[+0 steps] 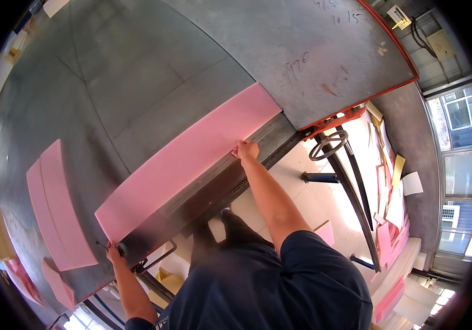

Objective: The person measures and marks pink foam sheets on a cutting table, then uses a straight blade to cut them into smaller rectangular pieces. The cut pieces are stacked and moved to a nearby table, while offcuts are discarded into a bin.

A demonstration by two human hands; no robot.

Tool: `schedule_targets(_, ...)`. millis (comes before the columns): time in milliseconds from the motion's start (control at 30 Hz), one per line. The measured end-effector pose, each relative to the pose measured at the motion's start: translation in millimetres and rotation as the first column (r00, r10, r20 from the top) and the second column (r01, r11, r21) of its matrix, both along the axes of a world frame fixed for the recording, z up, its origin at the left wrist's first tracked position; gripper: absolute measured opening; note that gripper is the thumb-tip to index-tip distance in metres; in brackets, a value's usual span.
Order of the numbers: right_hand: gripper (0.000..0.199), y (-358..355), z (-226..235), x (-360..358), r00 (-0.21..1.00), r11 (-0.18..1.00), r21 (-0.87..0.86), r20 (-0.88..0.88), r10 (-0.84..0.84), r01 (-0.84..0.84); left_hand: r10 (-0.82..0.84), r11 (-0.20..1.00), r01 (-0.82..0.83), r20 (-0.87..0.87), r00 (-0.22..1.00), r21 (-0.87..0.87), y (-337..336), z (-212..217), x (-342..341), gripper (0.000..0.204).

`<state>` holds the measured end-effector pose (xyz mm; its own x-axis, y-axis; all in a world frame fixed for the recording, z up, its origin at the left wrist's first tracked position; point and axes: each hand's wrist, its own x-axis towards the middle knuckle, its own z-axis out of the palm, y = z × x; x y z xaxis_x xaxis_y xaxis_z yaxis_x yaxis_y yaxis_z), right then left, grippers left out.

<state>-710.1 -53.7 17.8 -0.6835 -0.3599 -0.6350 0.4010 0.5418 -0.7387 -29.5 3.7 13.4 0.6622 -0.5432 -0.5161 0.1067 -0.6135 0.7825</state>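
Note:
A long pink foam sheet (pixel 192 154) lies slantwise across the grey metal tabletop (pixel 148 99). My right hand (pixel 246 149) is at its near long edge, fingers drawn together on the foam. At the sheet's near left corner my left hand (pixel 115 253) is closed, and a thin dark tool-like piece (pixel 101 244) sticks out past the fingers. What exactly it grips is too small to make out. Beside that hand sits a dark round part (pixel 122 249). A metal strip with markings (pixel 203 179) runs along the foam's near side.
More pink foam pieces (pixel 62 209) lie on the table's left. Far right, a raised grey plate (pixel 324 55) has a red edge. A handwheel (pixel 328 145) and dark metal bars stand right of me, with foam offcuts (pixel 393 236) piled beyond. A dark rail borders the table's near edge.

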Motion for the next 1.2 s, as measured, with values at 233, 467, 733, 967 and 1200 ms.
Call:
schedule_targets(233,0.012,-6,-9,-1,0.993,0.986,-0.123,0.046,-0.107,0.112,-0.071,0.996,0.073,-0.033,0.997,0.051,8,3,-7,0.029)
schedule_targets(467,0.020,-9,37,32,0.757,0.872,0.351,-0.448,0.476,-0.341,0.029,0.995,-0.041,0.123,0.992,0.094,-2,16,-26,0.034)
schedule_targets(733,0.034,-8,22,107,-0.153,0.403,0.434,-0.810,0.567,-0.805,0.048,0.992,-0.063,0.127,0.991,0.112,3,3,-31,0.031)
schedule_targets(967,0.036,3,30,125,-0.242,0.321,0.512,-0.757,0.607,-0.797,-0.008,0.990,-0.015,0.166,0.986,0.140,3,3,-32,0.033)
schedule_targets(1200,0.036,6,21,133,-0.248,0.384,0.492,-0.810,0.532,-0.781,-0.219,0.951,0.123,0.336,0.916,0.284,-3,20,-35,0.033)
